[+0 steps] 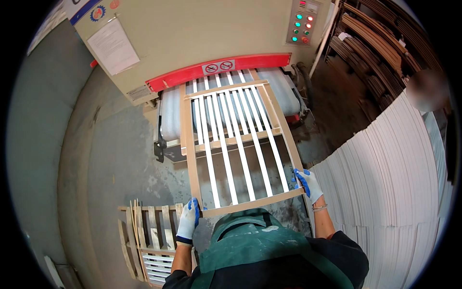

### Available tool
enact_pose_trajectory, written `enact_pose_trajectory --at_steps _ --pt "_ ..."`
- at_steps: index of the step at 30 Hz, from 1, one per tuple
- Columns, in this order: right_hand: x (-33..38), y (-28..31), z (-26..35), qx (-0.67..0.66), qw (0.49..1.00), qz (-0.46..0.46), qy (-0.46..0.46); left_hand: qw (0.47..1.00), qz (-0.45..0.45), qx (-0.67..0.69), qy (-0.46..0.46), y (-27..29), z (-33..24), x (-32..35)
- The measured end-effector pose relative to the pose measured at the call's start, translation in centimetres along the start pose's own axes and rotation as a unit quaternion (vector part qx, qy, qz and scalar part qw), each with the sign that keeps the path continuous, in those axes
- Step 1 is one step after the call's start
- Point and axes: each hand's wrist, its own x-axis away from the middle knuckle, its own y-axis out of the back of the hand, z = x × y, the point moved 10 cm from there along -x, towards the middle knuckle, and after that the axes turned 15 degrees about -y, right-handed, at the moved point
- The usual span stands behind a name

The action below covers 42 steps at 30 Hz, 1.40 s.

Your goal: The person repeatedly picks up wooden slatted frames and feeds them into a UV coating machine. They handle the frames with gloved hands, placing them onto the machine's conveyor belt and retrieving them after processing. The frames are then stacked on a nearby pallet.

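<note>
A wooden frame (255,201) with tan rails and several white slats is held out flat in front of me. My left hand (188,217), in a white glove with blue palm coating, grips its near left corner. At the near right corner, my right hand (309,184), gloved alike, is closed on the side rail. The far end of this frame overlaps a second slatted frame (184,126), which lies on the pale conveyor belt (171,111) and runs in under a red guard bar (180,79). Whether the two frames touch is hard to tell.
A beige machine (192,33) with a lit button panel (302,24) stands ahead. White boards (370,168) are stacked at right, with brown strips (370,36) behind. At lower left is a wooden pallet (153,226) with a white-slatted piece (159,265) near it. A blurred shape (427,90) shows far right.
</note>
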Motion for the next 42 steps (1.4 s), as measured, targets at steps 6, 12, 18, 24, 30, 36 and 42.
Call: enact_pose_trajectory --at_steps 6,12,18,24,30,36,42 --pt "1.4 1.7 -1.6 -0.005 1.000 -0.001 0.008 0.998 0.028 0.043 0.045 1.7 -4.3 -0.6" --pt "2.2 3.0 -2.7 -0.001 1.000 0.002 0.011 0.983 -0.012 0.130 0.126 1.0 -4.9 0.6" --pt "2.5 4.0 -3.7 -0.005 1.000 0.013 0.020 0.976 0.003 0.136 0.170 -0.7 -3.9 2.8" --pt "3.0 4.5 -4.3 0.014 1.000 0.006 0.011 0.970 0.011 0.157 0.186 -0.9 -4.9 3.1" --pt "3.1 4.8 -4.5 0.012 1.000 0.001 0.014 0.984 0.018 0.099 0.144 -0.6 -5.9 2.6" --pt "3.0 5.1 -4.7 0.008 1.000 -0.007 0.004 0.991 0.045 0.062 0.113 -0.8 -6.5 2.8" --pt "2.6 5.1 -4.5 0.009 1.000 0.011 0.014 0.989 0.048 0.074 0.121 -1.1 -6.3 3.2"
